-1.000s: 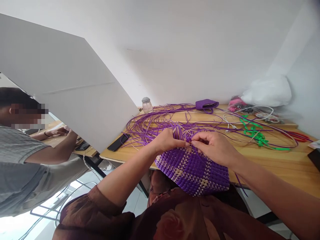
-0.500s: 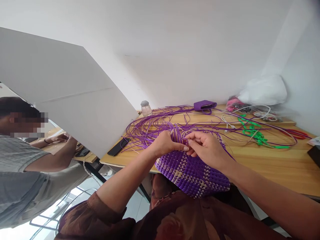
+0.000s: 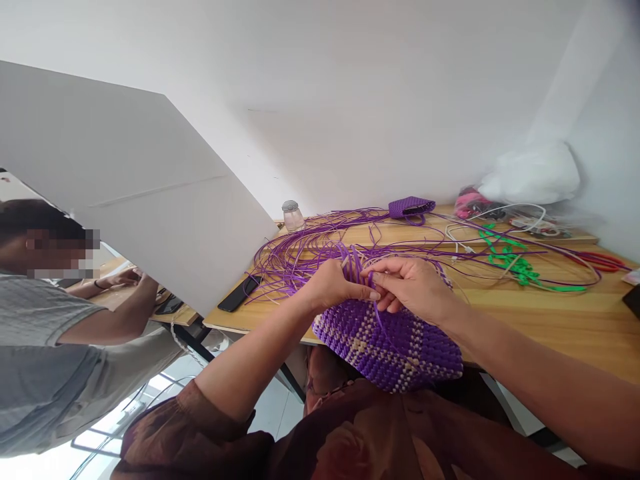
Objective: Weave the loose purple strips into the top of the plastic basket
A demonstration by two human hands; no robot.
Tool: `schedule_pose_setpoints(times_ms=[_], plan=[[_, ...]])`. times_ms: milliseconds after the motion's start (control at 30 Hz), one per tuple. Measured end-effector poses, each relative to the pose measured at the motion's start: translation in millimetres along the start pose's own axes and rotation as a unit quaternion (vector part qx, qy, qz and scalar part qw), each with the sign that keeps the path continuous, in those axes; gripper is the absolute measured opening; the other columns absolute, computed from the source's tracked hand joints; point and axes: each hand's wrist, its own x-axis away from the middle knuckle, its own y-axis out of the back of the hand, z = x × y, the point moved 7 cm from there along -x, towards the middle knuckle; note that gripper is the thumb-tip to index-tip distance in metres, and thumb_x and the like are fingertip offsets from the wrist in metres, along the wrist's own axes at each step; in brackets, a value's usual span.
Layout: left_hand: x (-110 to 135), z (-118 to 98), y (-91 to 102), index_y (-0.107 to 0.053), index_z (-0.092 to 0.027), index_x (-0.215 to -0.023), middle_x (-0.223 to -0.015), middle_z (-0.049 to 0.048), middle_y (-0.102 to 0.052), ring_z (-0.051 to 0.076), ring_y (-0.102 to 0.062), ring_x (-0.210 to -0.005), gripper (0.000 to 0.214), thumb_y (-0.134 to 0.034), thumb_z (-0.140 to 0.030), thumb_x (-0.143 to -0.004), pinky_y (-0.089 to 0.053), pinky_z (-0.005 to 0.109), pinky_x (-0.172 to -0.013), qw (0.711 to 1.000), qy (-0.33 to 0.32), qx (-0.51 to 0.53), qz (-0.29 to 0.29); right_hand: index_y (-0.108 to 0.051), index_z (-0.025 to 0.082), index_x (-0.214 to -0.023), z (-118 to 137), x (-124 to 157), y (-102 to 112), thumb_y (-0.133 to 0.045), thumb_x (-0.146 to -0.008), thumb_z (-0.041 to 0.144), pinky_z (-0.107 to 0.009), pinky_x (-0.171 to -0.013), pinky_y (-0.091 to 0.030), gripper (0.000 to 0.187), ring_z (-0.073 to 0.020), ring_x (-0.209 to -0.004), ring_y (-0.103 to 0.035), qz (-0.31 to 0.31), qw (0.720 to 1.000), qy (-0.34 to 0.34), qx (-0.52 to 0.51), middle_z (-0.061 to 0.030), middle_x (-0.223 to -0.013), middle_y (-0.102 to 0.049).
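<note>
A purple and cream woven basket (image 3: 385,343) rests between my lap and the table's front edge, its unwoven purple and cream strands (image 3: 300,257) fanning out behind it over the table. At its upper rim, my left hand (image 3: 334,285) is closed on the basket's edge and strands, thumb pointing right. Close beside it, my right hand (image 3: 407,287) pinches a purple strand (image 3: 381,320) between thumb and forefinger. One end of that strand hangs down across the front of the weave. Both hands hide the part of the rim between them.
Behind lie a small purple woven piece (image 3: 411,208) and a jar (image 3: 293,215). A phone (image 3: 239,294) sits left; green strips (image 3: 517,263), a white cable (image 3: 453,233) and plastic bags (image 3: 533,173) are right. Past the grey partition (image 3: 150,187), another person (image 3: 55,313) sits at the left.
My right hand's fingers have shifted slightly, and a purple strand end now dangles over the basket's front. My left hand stays at the rim. The view has moved a little.
</note>
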Motion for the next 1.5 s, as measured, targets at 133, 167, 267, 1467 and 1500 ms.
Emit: schedule_pose_setpoints(times_ms=[133,167,267,1467,1500], plan=[[-1.4,5.3,2.3,-0.073,-0.012,-0.076,-0.07,0.0022,-0.067,0.015,-0.06,-0.067,0.028,-0.082,-0.035,-0.063,-0.047,0.027,-0.065,0.999,0.025,-0.004,-0.039,-0.075,0.02,-0.095,5.7,3.0,8.2,-0.062,-0.089,0.032,-0.021,-0.047,-0.051,0.019,-0.0131,-0.049,-0.067,-0.066,0.986,0.098,0.116,0.0007,-0.06,-0.07],[-1.4,6.2,3.5,-0.072,-0.012,-0.072,-0.067,0.0015,-0.066,0.015,-0.059,-0.065,0.026,-0.082,-0.034,-0.062,-0.047,0.026,-0.064,0.998,0.033,-0.016,-0.054,-0.075,0.02,-0.091,8.6,5.1,10.1,-0.061,-0.089,0.032,-0.022,-0.049,-0.05,0.018,-0.0125,-0.048,-0.066,-0.078,0.979,0.12,0.148,0.0014,-0.06,-0.07],[-0.9,7.3,5.3,-0.07,-0.013,-0.069,-0.065,0.0005,-0.064,0.014,-0.057,-0.063,0.023,-0.08,-0.032,-0.062,-0.045,0.026,-0.062,0.995,0.046,-0.048,-0.076,-0.074,0.021,-0.082,16.5,11.9,13.7,-0.06,-0.091,0.033,-0.024,-0.053,-0.046,0.021,-0.0121,-0.049,-0.063,-0.096,0.954,0.167,0.232,0.0027,-0.058,-0.067],[-1.3,8.7,8.3,-0.061,-0.016,-0.066,-0.06,-0.0061,-0.054,0.008,-0.045,-0.056,0.022,-0.079,-0.028,-0.061,-0.033,0.023,-0.053,0.991,0.064,-0.105,-0.051,-0.072,0.019,-0.093,21.2,2.2,6.4,-0.067,-0.084,0.017,-0.028,-0.07,-0.049,0.01,-0.0152,-0.073,-0.063,-0.031,0.907,0.298,0.296,-0.0019,-0.084,-0.072],[-0.5,7.9,9.5,-0.064,-0.016,-0.069,-0.063,-0.0055,-0.057,0.009,-0.048,-0.058,0.022,-0.08,-0.029,-0.06,-0.035,0.023,-0.055,0.99,0.067,-0.11,-0.052,-0.072,0.018,-0.09,24.3,5.9,5.8,-0.066,-0.085,0.016,-0.03,-0.073,-0.048,0.008,-0.0162,-0.075,-0.062,-0.022,0.884,0.324,0.336,-0.0026,-0.083,-0.071]])
